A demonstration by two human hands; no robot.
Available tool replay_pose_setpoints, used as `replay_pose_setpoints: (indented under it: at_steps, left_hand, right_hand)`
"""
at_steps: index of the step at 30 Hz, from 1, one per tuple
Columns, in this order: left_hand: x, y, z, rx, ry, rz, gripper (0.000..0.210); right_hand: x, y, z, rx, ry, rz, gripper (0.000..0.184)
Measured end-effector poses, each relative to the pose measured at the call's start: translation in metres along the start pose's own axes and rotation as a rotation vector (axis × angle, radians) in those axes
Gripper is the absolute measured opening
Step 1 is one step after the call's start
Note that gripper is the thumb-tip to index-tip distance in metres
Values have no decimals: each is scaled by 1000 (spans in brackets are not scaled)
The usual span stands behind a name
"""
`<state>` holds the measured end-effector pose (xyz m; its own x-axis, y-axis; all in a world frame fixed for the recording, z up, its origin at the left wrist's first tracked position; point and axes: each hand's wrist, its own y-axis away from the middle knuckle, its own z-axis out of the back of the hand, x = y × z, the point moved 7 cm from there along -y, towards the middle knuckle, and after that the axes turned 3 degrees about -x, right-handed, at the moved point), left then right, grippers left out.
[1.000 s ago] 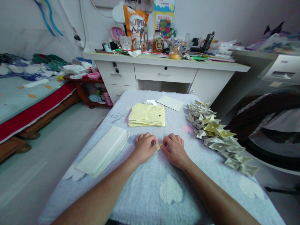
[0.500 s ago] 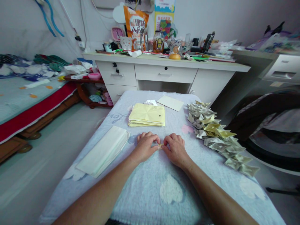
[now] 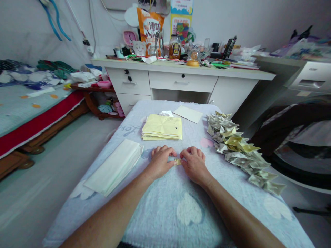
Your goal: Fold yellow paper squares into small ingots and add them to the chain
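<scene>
A small piece of folded yellow paper (image 3: 177, 162) lies low over the cloth, between my two hands. My left hand (image 3: 162, 161) has its thumb and fingers closed on the paper's left end. At the other end, my right hand (image 3: 193, 162) grips it with curled fingers, which hide part of it. Just beyond my hands sits a stack of yellow paper sheets (image 3: 161, 127). To the left lies a slanted pile of long pale folded paper (image 3: 115, 167). Rows of folded paper pieces (image 3: 235, 148), grey and gold, stand nested together on the right.
The patterned cloth (image 3: 155, 213) covers the table. A pale card (image 3: 188, 114) and a crumpled white tissue (image 3: 166, 113) lie at its far end. Behind stands a cluttered white desk (image 3: 165, 81). A bed (image 3: 38, 110) is on the left, a washing machine (image 3: 307, 82) on the right.
My fingers have shifted slightly apart at the thumbs, so more of the small yellow paper shows between them. The stacks and folded pieces stay put.
</scene>
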<state>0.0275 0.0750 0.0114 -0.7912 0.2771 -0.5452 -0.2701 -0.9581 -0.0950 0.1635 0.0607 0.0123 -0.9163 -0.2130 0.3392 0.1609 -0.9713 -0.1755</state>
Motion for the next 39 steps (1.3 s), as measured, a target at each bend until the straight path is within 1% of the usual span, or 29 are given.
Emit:
replay_pose_setpoints:
  at_steps: [3,7,14,21,26,32,39]
  left_hand:
    - [0,0,0,8,-8,6,17]
    - [-1,0,1,12,-12,5,18]
    - [0,0,1,18,33,3,19]
    - [0,0,1,16,-8,79,20]
    - [2,2,2,-6,-16,128,21]
    - [6,2,-1,-21,-7,115,23]
    - [5,2,-1,18,14,102,18]
  right_hand:
    - [3,1,1,1,8,43,12]
    - [6,3,2,-13,25,77,22]
    - [6,2,0,-18,47,54,20]
    - [7,2,1,-21,43,42,21]
    - [3,1,0,7,11,25,19]
    - [-3,-3,-3,47,-29,0,13]
    - [-5,-3,-4,67,-58,-8,15]
